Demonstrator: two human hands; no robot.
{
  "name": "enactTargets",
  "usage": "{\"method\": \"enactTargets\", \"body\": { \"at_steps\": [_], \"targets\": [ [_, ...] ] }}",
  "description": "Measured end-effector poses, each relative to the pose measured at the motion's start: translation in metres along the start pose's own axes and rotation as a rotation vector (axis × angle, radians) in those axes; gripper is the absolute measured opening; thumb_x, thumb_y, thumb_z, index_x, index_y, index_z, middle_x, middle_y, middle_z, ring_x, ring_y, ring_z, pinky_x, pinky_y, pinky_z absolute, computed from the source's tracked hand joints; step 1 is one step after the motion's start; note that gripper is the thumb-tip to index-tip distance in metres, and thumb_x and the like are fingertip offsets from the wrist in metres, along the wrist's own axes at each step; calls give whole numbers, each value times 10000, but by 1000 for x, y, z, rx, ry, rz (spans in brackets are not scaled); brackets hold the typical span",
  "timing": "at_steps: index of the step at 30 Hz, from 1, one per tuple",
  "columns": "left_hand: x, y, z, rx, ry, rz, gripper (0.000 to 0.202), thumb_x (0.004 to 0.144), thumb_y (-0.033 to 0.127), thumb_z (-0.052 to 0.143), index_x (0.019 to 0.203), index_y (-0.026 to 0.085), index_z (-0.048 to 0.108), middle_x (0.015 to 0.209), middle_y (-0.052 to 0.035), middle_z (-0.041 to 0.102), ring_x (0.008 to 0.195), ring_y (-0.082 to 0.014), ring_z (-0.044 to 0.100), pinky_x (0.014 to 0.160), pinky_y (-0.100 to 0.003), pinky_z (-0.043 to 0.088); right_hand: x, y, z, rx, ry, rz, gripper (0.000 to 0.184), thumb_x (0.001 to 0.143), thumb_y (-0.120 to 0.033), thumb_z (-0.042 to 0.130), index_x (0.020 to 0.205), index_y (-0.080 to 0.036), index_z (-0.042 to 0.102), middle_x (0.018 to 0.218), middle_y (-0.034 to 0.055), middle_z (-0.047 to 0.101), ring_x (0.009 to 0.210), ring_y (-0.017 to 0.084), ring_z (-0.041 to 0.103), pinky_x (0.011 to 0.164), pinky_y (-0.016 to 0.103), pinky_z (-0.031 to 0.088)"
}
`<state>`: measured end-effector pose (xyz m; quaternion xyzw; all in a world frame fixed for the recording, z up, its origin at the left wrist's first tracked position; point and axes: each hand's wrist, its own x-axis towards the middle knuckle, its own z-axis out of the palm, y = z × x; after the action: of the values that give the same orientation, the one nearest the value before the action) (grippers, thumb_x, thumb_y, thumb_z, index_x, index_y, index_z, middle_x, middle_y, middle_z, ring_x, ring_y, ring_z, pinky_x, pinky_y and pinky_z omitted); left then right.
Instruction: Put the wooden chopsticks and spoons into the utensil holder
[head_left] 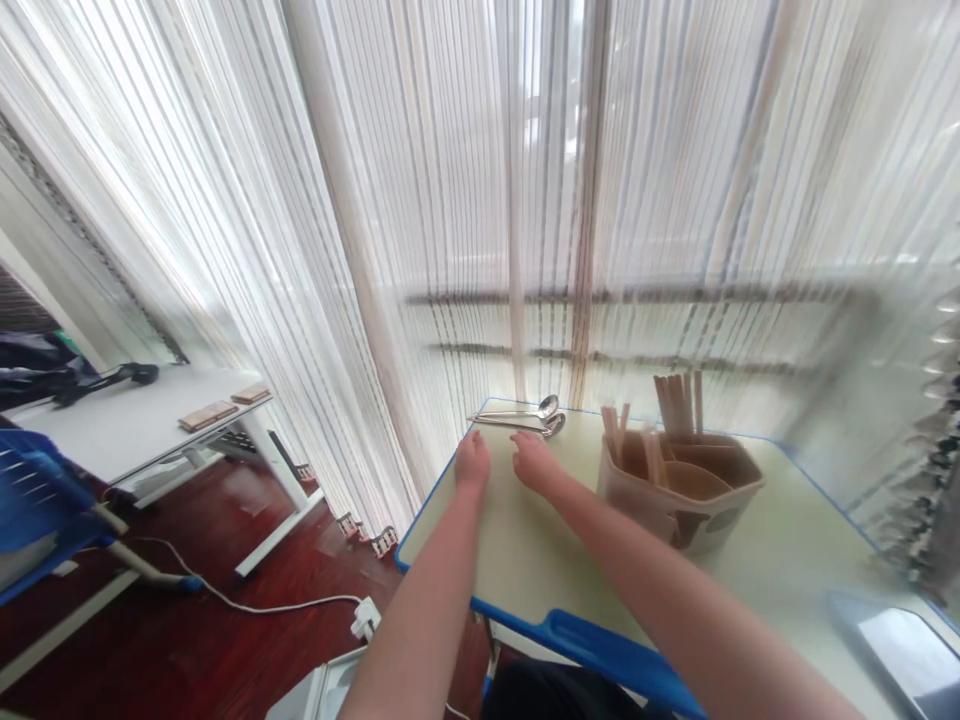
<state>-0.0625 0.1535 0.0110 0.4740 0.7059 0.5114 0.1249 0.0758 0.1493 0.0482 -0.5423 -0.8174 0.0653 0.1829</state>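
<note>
My left hand (pixel 472 464) is over the far left part of the pale table (pixel 517 540), its fingers curled together just short of the spoon handles. Beside it, my right hand (pixel 534 460) is also closed, with one digit poking out to the left. Whatever either hand may hold is hidden or too small to make out. Close beyond both hands lie a couple of metal spoons (pixel 549 407), bowls to the right and handles to the left. Right of my right forearm stands a brown compartmented utensil holder (pixel 712 490), with wooden chopsticks (pixel 679 405) upright in it.
Sheer striped curtains (pixel 450 200) hang along the table's far edge. A tablet-like device (pixel 900 640) lies at the near right. On the left are a white desk (pixel 142 410), a blue chair (pixel 45 500) and a white cable (pixel 262 608) on the floor.
</note>
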Motion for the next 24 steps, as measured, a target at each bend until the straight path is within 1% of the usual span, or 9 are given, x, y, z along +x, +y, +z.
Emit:
{"method": "enactTargets", "body": {
  "at_steps": [3, 6, 7, 8, 11, 14, 16, 20, 24],
  "targets": [
    [5, -8, 7, -2, 18, 5, 327, 863, 273, 345, 1055, 134, 570, 1090, -133, 596, 1051, -205, 527, 919, -314, 383, 32, -2, 17, -35, 14, 22, 455, 812, -130, 383, 1260, -80, 445, 1356, 169, 388, 1265, 232, 308, 1020, 334, 239],
    [8, -12, 10, 23, 49, 19, 327, 862, 254, 325, 1049, 138, 566, 1069, -121, 600, 1029, -199, 532, 929, -318, 380, 51, -2, 40, -87, 85, 94, 484, 849, -175, 336, 1324, -78, 350, 1381, 178, 340, 1290, 247, 248, 1032, 369, 183],
    [8, -13, 10, 38, 45, 30, 320, 856, 249, 335, 1055, 143, 562, 1075, -117, 597, 1022, -198, 535, 930, -322, 381, 54, -1, 48, -104, 111, 117, 481, 857, -193, 327, 1326, -85, 346, 1369, 177, 357, 1281, 251, 261, 1027, 375, 179],
    [7, -13, 11, 63, 13, 47, 310, 845, 250, 361, 1058, 149, 561, 1078, -115, 596, 1022, -204, 534, 931, -333, 380, 57, 0, 55, -120, 134, 134, 471, 863, -211, 323, 1317, -94, 360, 1342, 175, 392, 1258, 255, 294, 1018, 379, 185],
    [5, -12, 12, 125, -64, 80, 296, 809, 237, 426, 1063, 171, 564, 1085, -109, 592, 1048, -225, 517, 944, -364, 366, 59, 5, 69, -146, 166, 115, 415, 874, -245, 315, 1248, -117, 445, 1207, 177, 501, 1139, 267, 406, 963, 394, 233],
    [4, -10, 11, 111, -42, 50, 331, 797, 186, 417, 1106, 160, 535, 1132, -124, 562, 1092, -232, 489, 965, -369, 349, 58, 7, 69, -167, 142, 87, 348, 884, -268, 310, 1093, -139, 556, 1089, 169, 545, 1054, 270, 442, 881, 385, 293],
    [4, -10, 9, 98, -12, 26, 375, 778, 138, 408, 1139, 146, 508, 1170, -137, 533, 1130, -234, 463, 983, -371, 334, 57, 6, 64, -177, 112, 95, 333, 890, -277, 304, 1014, -153, 587, 1050, 161, 552, 1026, 267, 447, 831, 368, 320],
    [5, -10, 8, 76, 22, 24, 444, 713, 53, 410, 1138, 142, 504, 1188, -145, 512, 1156, -235, 444, 999, -364, 324, 54, 4, 55, -191, 46, 97, 341, 902, -266, 286, 1024, -148, 582, 1041, 158, 553, 1006, 255, 454, 808, 346, 340],
    [5, -11, 9, 62, 68, 28, 440, 695, 40, 405, 1112, 128, 512, 1149, -154, 526, 1125, -240, 469, 987, -368, 341, 52, 5, 51, -195, -3, 59, 323, 903, -247, 302, 1008, -148, 591, 1012, 152, 567, 979, 233, 472, 807, 331, 348]
  ]
}}
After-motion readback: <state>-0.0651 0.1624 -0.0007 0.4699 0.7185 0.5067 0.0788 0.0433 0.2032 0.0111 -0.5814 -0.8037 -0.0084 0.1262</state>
